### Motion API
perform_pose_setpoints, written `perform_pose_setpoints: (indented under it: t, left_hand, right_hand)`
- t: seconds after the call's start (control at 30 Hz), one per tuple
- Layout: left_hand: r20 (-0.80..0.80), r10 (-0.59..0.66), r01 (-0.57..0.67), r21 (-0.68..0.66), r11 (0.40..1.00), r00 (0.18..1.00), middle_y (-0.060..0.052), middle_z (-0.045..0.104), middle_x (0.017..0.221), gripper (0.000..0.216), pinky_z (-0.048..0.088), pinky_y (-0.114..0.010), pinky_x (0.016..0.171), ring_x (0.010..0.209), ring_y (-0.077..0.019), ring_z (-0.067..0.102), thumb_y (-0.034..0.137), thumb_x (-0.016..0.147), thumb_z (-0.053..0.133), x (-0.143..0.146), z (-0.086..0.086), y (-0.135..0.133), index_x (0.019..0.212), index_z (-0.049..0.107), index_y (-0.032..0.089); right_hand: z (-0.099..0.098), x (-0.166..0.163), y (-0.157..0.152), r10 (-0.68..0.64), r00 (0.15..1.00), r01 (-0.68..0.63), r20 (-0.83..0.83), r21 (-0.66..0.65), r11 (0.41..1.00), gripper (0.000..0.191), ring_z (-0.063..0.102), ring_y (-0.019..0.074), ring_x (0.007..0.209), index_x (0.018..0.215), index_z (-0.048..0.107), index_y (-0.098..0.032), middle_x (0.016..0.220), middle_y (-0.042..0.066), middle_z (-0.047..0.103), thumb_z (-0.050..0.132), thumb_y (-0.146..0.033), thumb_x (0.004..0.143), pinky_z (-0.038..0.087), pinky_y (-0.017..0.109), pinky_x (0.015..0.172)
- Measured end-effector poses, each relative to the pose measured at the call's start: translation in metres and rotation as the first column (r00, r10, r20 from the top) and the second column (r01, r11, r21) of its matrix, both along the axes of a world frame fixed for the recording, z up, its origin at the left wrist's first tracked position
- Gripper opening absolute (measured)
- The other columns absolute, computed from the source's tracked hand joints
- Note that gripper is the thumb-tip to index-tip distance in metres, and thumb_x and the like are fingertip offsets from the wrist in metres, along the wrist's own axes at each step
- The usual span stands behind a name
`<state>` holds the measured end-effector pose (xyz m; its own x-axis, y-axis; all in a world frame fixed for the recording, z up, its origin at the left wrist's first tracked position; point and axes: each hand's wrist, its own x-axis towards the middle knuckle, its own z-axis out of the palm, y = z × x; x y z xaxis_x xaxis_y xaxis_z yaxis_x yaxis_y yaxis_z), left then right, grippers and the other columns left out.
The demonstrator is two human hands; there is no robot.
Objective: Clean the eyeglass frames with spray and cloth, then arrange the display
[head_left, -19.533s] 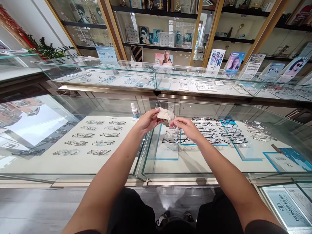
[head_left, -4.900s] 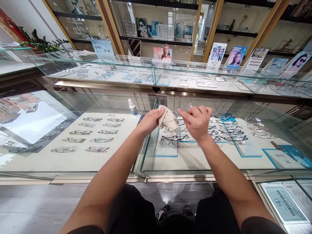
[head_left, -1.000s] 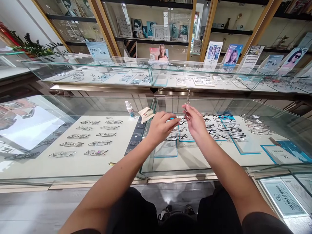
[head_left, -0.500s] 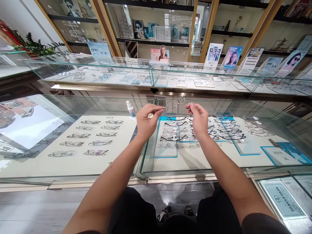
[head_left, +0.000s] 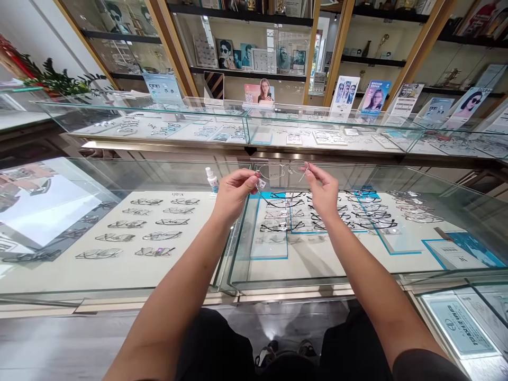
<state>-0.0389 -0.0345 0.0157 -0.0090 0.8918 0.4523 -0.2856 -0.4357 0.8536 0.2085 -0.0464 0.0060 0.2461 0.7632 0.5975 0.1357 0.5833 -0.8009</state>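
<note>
A pair of thin-rimmed eyeglasses [head_left: 272, 171] hangs in the air above the glass display case, lenses side by side, with a small tag near its left end. My left hand [head_left: 235, 194] pinches the left end of the frame between thumb and fingertips. At the other end, my right hand [head_left: 323, 191] grips the frame with thumb and forefinger. Below the hands, several dark-rimmed glasses [head_left: 281, 226] lie in rows inside the case. A white spray bottle [head_left: 212, 181] stands just beyond my left hand.
The case's glass top [head_left: 317, 280] spans the front. To the left, more eyeglasses [head_left: 154, 236] lie in two columns. Behind runs a second glass counter [head_left: 190, 138] bearing advertising cards [head_left: 374, 98]. At lower right a framed certificate [head_left: 460, 325] lies under glass.
My right hand has taken hold of the eyeglasses' right end, where before it was apart from them. The glasses have turned from slanted to spread level between both hands.
</note>
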Motion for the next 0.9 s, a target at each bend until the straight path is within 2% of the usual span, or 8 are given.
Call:
perform_pose_setpoints:
  t: [0.17, 0.37, 0.47, 0.57, 0.7, 0.8, 0.9]
  left_hand:
    - [-0.015, 0.076, -0.075, 0.028, 0.997, 0.997, -0.005, 0.079, 0.086, 0.046, 0.057, -0.025, 0.059, 0.072, -0.0141, 0.07, 0.059, 0.064, 0.101, -0.002, 0.002, 0.001, 0.086, 0.082, 0.023]
    - [-0.053, 0.069, -0.064, 0.09, 0.994, 0.996, -0.005, 0.078, 0.094, 0.042, 0.054, -0.026, 0.058, 0.069, -0.0118, 0.065, 0.057, 0.073, 0.097, -0.004, -0.001, 0.004, 0.091, 0.08, 0.024]
    - [-0.069, 0.058, -0.053, 0.084, 0.995, 0.996, -0.004, 0.075, 0.094, 0.038, 0.054, -0.026, 0.06, 0.076, -0.0136, 0.069, 0.053, 0.077, 0.094, -0.005, -0.003, 0.005, 0.1, 0.078, 0.027]
    - [-0.073, 0.071, -0.064, 0.093, 0.994, 0.995, -0.004, 0.075, 0.095, 0.038, 0.054, -0.026, 0.063, 0.086, -0.0167, 0.075, 0.053, 0.08, 0.093, -0.003, -0.005, 0.005, 0.1, 0.073, 0.027]
    - [-0.07, 0.197, -0.185, 0.153, 0.971, 0.978, -0.006, 0.08, 0.103, 0.033, 0.059, -0.028, 0.073, 0.101, -0.0202, 0.077, 0.051, 0.084, 0.09, 0.002, -0.009, 0.006, 0.1, 0.075, 0.025]
    - [-0.061, 0.318, -0.305, 0.164, 0.938, 0.946, -0.006, 0.081, 0.104, 0.034, 0.061, -0.03, 0.075, 0.098, -0.0199, 0.077, 0.052, 0.083, 0.091, 0.005, -0.011, 0.004, 0.099, 0.079, 0.024]
    - [-0.047, 0.367, -0.358, 0.138, 0.924, 0.929, -0.006, 0.082, 0.102, 0.036, 0.06, -0.028, 0.072, 0.092, -0.0183, 0.076, 0.054, 0.082, 0.091, 0.008, -0.011, -0.001, 0.099, 0.081, 0.024]
  right_hand:
    - [0.009, -0.002, -0.01, -0.074, 0.997, 0.072, 0.018, 0.07, 0.995, 0.029, 0.078, 0.0248, 0.106, 0.111, 0.084, -0.028, 0.114, 0.007, 0.085, 0.071, -0.052, 0.1, 0.06, 0.048, 0.105]
    - [0.012, -0.002, -0.016, -0.205, 0.972, 0.182, 0.117, 0.186, 0.965, 0.028, 0.075, 0.0251, 0.106, 0.11, 0.08, -0.029, 0.109, 0.007, 0.082, 0.063, -0.05, 0.105, 0.06, 0.046, 0.1]
    - [0.012, -0.003, -0.019, -0.262, 0.95, 0.223, 0.17, 0.222, 0.949, 0.028, 0.074, 0.0254, 0.105, 0.113, 0.08, -0.03, 0.108, 0.007, 0.081, 0.06, -0.048, 0.107, 0.06, 0.047, 0.099]
    - [0.011, -0.004, -0.021, -0.308, 0.929, 0.24, 0.207, 0.298, 0.924, 0.026, 0.075, 0.0254, 0.104, 0.116, 0.08, -0.031, 0.109, 0.006, 0.081, 0.058, -0.043, 0.109, 0.061, 0.048, 0.097]
    - [0.007, -0.004, -0.021, -0.345, 0.901, 0.247, 0.263, 0.344, 0.906, 0.029, 0.076, 0.0271, 0.106, 0.119, 0.08, -0.032, 0.111, 0.007, 0.082, 0.054, -0.041, 0.11, 0.06, 0.051, 0.098]
    - [0.003, -0.004, -0.019, -0.38, 0.865, 0.276, 0.327, 0.322, 0.905, 0.031, 0.076, 0.0284, 0.109, 0.119, 0.079, -0.032, 0.114, 0.007, 0.083, 0.051, -0.042, 0.111, 0.057, 0.053, 0.102]
    - [-0.001, -0.005, -0.019, -0.418, 0.849, 0.305, 0.323, 0.346, 0.887, 0.029, 0.077, 0.0286, 0.11, 0.118, 0.079, -0.032, 0.115, 0.008, 0.083, 0.053, -0.043, 0.11, 0.057, 0.052, 0.103]
